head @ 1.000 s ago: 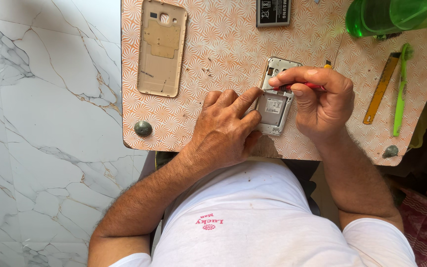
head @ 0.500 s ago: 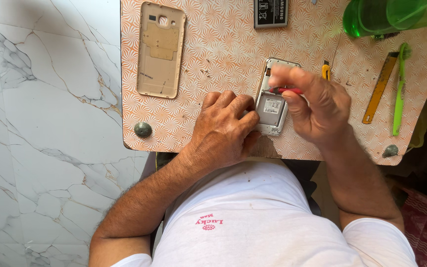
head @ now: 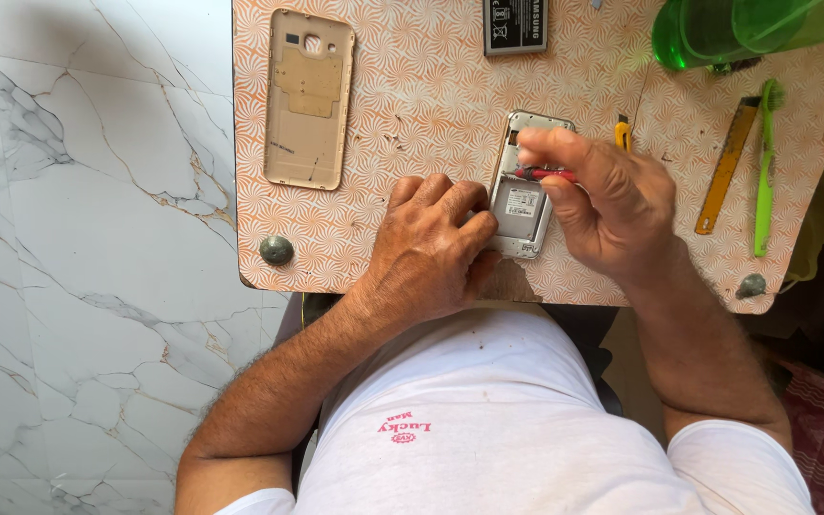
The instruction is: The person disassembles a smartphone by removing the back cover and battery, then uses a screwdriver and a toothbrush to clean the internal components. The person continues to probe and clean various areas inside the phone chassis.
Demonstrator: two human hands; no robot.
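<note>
From the head view I've got my left hand pressed flat on the opened phone to pin it, fingers together, while my right hand — just beside it — pinches a red-handled screwdriver over the phone's top half, gold back cover well off to the left.

Two hands – left, right – at one opened phone. One gold back cover, one battery, one red-handled tool, one green toothbrush, one yellow strip – and two round knobs.
</note>
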